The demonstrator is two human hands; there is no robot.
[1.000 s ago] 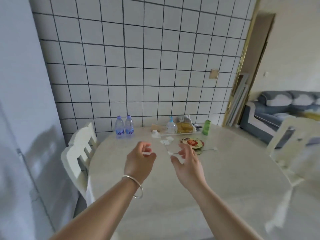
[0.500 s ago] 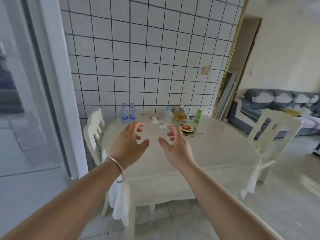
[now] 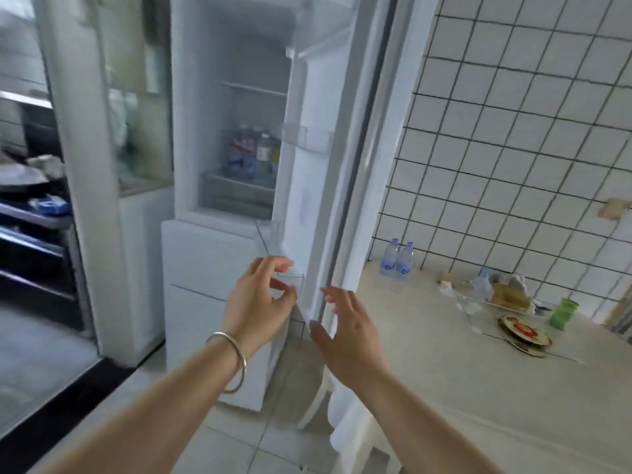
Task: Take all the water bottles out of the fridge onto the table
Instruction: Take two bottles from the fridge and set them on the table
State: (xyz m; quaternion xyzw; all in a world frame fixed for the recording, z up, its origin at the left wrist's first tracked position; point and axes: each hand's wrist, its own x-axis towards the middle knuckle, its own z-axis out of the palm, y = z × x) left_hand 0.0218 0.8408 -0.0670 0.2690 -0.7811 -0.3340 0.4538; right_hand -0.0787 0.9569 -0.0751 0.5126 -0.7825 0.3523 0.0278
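Soft, even daylight fills the kitchen, brightest on the white fridge (image 3: 219, 285) interior and its open door (image 3: 328, 165), which wash out to near-blank white. Motion blur smears the left side, where the dark stove area (image 3: 30, 213) is streaked, and softens the bottles on the fridge shelf (image 3: 253, 155). Wide-angle distortion bows the tiled wall (image 3: 513, 131) and door edges. A faint shadow falls on the floor (image 3: 301, 398) beneath the door.

Both bare forearms reach forward from 6 o'clock. The left hand (image 3: 254, 307) is raised toward 12 o'clock, its fingers (image 3: 273, 266) loosely curled and holding nothing; a silver bangle (image 3: 236, 359) circles its wrist. The right hand (image 3: 350, 331) sits just beside it at 3 o'clock, fingers spread and relaxed, empty
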